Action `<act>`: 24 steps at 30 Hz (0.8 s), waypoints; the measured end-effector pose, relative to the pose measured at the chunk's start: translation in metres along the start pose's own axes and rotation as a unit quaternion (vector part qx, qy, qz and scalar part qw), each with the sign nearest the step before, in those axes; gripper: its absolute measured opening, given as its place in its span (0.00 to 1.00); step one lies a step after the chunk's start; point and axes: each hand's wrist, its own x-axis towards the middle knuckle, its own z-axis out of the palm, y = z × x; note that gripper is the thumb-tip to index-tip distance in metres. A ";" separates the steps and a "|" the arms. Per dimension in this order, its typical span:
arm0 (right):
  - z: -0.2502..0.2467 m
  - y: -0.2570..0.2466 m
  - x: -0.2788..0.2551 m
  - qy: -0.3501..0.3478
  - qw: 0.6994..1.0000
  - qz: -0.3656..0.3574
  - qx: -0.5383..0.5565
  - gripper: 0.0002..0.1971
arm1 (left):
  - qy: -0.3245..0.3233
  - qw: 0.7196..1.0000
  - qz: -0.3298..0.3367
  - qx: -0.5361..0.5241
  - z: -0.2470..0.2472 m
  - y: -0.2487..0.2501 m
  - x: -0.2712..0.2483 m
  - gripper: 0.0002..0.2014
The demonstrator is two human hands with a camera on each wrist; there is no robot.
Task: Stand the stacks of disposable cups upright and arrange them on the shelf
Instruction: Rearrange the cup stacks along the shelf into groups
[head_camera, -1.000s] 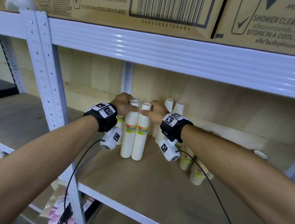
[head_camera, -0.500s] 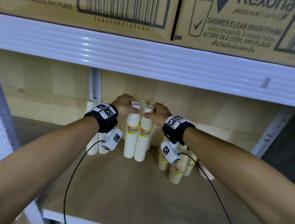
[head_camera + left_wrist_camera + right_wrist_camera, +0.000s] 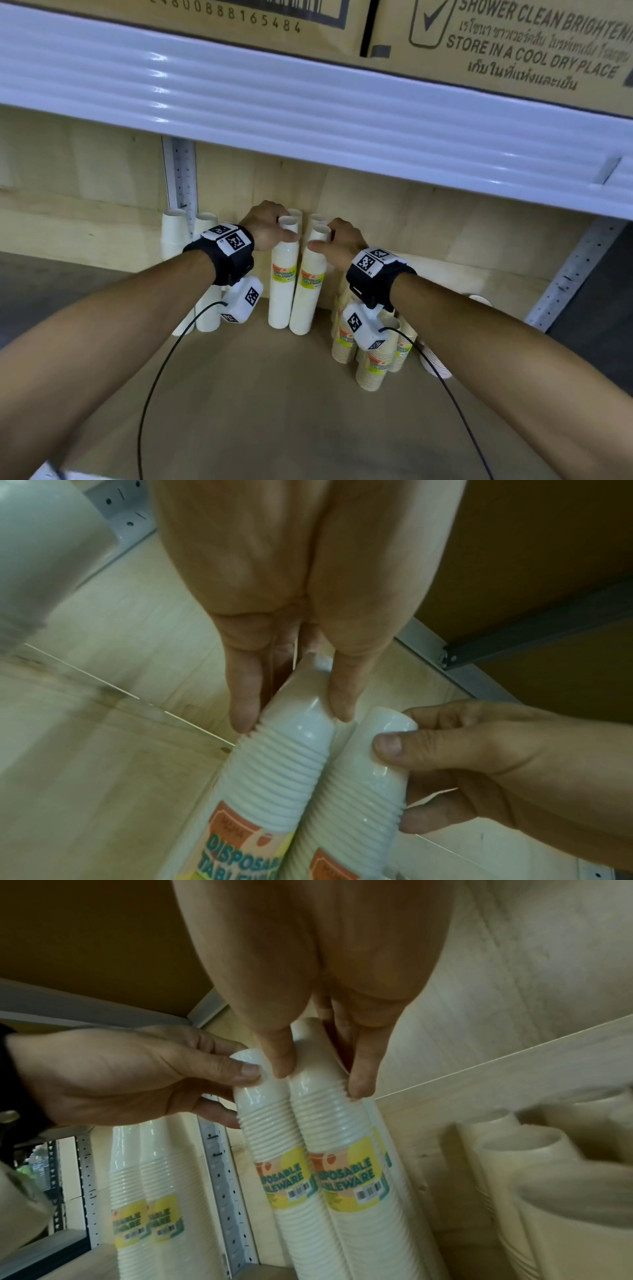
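Two tall white cup stacks with yellow labels stand upright side by side on the wooden shelf (image 3: 260, 394). My left hand (image 3: 284, 229) pinches the top of the left stack (image 3: 281, 291) between thumb and fingers, as the left wrist view shows on the hand (image 3: 294, 719) and that stack (image 3: 274, 777). My right hand (image 3: 322, 240) grips the top of the right stack (image 3: 306, 301); in the right wrist view the hand (image 3: 320, 1081) holds this stack (image 3: 329, 1123). Two more upright stacks (image 3: 295, 214) stand right behind them at the back wall.
Two white stacks (image 3: 205, 308) stand upright at the left by the perforated post (image 3: 180, 171). Shorter beige stacks (image 3: 371, 366) cluster at the right under my right wrist, with a white stack (image 3: 433, 363) lying beyond them. The white beam (image 3: 308, 113) hangs low overhead.
Both hands have carried the two stacks to the right, away from the perforated post, and they now stand before the two stacks at the back wall. My view has shifted rightward too.
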 end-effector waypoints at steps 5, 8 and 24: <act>0.005 0.000 0.003 -0.005 1.000 -0.003 0.010 0.26 | -0.001 1.000 -0.007 -0.003 0.005 -0.007 0.005 0.19; 0.006 -0.002 0.004 0.001 1.000 -0.004 0.020 0.26 | -0.001 1.000 -0.012 -0.019 0.009 -0.009 0.008 0.18; 0.002 -0.007 0.010 0.013 1.000 0.008 -0.012 0.27 | 0.008 0.997 -0.037 -0.066 -0.003 -0.002 0.010 0.25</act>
